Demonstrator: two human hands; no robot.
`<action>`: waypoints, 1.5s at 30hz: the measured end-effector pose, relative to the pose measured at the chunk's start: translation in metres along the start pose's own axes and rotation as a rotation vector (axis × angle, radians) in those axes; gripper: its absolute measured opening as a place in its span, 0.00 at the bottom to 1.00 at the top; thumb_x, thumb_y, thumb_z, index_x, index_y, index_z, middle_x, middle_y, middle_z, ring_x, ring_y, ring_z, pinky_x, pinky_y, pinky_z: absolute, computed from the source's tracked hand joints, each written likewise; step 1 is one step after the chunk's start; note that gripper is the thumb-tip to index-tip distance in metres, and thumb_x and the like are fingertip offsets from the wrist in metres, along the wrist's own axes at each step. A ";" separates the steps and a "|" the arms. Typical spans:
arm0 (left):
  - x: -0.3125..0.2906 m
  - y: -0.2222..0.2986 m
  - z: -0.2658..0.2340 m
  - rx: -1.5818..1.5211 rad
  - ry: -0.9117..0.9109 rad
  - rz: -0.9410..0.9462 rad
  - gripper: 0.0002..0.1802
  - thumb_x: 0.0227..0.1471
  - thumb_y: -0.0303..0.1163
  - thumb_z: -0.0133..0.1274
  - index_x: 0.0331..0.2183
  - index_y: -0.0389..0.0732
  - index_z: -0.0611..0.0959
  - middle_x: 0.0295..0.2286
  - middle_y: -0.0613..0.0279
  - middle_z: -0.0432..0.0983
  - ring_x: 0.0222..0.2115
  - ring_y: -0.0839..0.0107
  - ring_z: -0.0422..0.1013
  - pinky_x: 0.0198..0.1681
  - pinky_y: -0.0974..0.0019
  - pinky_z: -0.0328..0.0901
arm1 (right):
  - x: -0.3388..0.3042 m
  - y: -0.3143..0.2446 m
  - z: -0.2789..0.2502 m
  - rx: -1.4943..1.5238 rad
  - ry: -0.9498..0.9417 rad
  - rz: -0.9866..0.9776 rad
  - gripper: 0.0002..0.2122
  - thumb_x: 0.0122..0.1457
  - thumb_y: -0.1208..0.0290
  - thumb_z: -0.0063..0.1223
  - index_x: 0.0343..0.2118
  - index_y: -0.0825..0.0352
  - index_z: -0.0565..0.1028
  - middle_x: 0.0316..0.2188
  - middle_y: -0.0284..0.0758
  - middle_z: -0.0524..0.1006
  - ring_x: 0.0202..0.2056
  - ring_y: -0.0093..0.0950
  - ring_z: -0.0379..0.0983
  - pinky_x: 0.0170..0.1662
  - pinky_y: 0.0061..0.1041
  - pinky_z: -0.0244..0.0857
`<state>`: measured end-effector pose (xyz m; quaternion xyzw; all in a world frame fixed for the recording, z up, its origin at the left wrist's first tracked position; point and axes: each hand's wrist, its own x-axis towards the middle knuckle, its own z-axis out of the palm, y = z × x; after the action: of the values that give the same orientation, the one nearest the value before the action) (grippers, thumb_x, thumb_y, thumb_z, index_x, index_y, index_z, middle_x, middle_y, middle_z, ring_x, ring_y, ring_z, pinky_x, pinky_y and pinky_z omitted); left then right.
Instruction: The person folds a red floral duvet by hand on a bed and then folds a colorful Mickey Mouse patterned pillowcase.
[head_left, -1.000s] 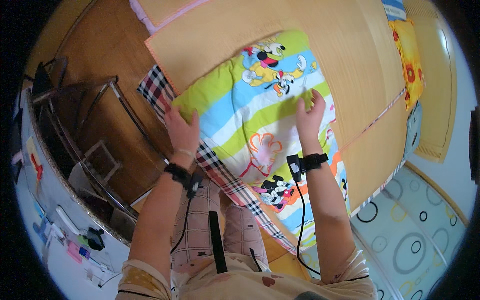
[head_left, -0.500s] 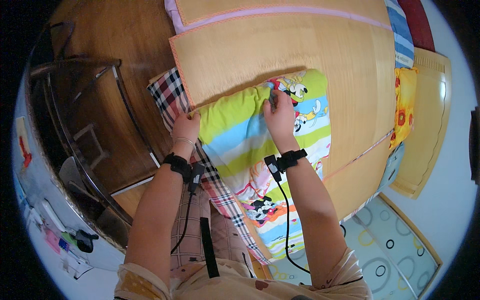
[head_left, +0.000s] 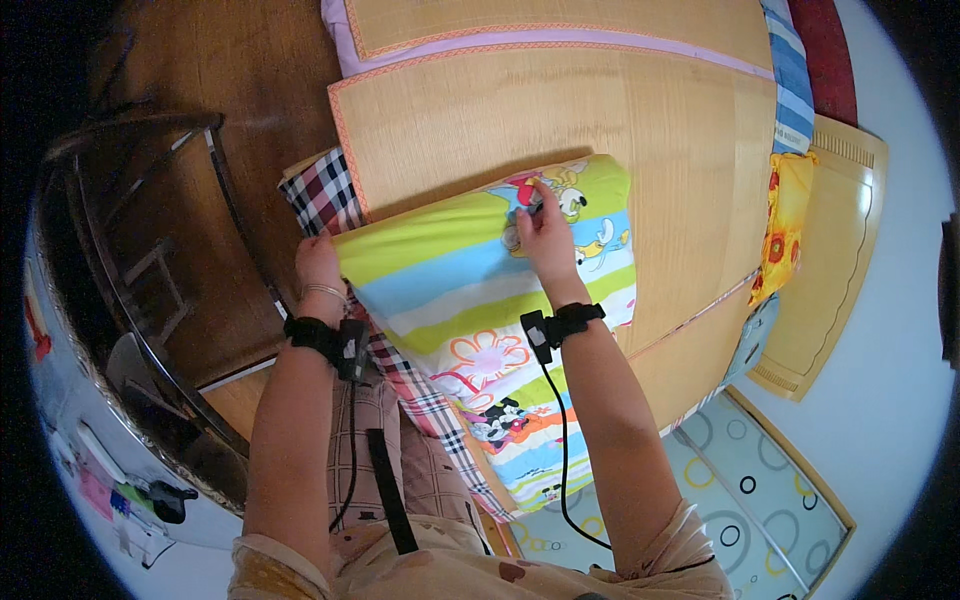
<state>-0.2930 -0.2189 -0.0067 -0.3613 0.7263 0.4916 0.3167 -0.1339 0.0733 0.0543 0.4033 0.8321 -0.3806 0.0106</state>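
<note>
A folded quilt point(head_left: 430, 265) with green, blue and white stripes and cartoon prints lies on the bed at a slant. My left hand point(head_left: 319, 265) is closed on its left far corner, stretching the green edge outward. Over the quilt's far part, near a printed cartoon figure, my right hand point(head_left: 547, 240) rests with thumb and fingers apart. Its fingertips appear to touch the cloth. Black straps with small boxes and cables circle both wrists.
Tan bed mats point(head_left: 480, 110) with orange trim spread beyond the quilt. A plaid cloth point(head_left: 325, 190) hangs at the bed's left edge. Yellow floral bedding point(head_left: 787, 220) and a headboard point(head_left: 835, 260) are at right. A dark glossy table with a metal frame point(head_left: 235, 190) stands left.
My left hand has moved left, drawing the quilt's corner with it. The blue and green stripes are flatter and wider now. My right hand has shifted slightly left and its fingers seem looser.
</note>
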 end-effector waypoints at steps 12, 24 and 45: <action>-0.084 -0.009 0.000 -0.038 -0.579 -0.484 0.26 0.60 0.51 0.49 0.53 0.45 0.73 0.48 0.64 0.74 0.47 0.68 0.70 0.48 0.62 0.67 | 0.030 0.061 -0.066 -0.305 0.337 0.018 0.39 0.46 0.58 0.69 0.56 0.74 0.62 0.51 0.52 0.69 0.51 0.45 0.68 0.50 0.35 0.67; -0.042 0.022 -0.010 -0.490 -0.758 -0.332 0.20 0.60 0.38 0.50 0.49 0.36 0.76 0.46 0.55 0.75 0.47 0.64 0.71 0.52 0.60 0.66 | 0.040 0.073 -0.118 0.569 -0.147 0.535 0.15 0.54 0.71 0.61 0.43 0.71 0.76 0.36 0.33 0.79 0.38 0.25 0.75 0.45 0.25 0.68; -0.118 -0.097 -0.023 0.580 -0.419 0.113 0.23 0.56 0.39 0.54 0.46 0.30 0.77 0.40 0.55 0.78 0.37 0.63 0.74 0.42 0.61 0.67 | -0.200 0.120 0.024 0.993 0.487 0.777 0.12 0.60 0.65 0.56 0.36 0.67 0.68 0.27 0.28 0.70 0.24 0.18 0.64 0.27 0.20 0.59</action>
<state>-0.1503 -0.2402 0.0496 -0.1071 0.7736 0.3453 0.5204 0.0758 -0.0285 0.0273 0.7045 0.3318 -0.5845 -0.2278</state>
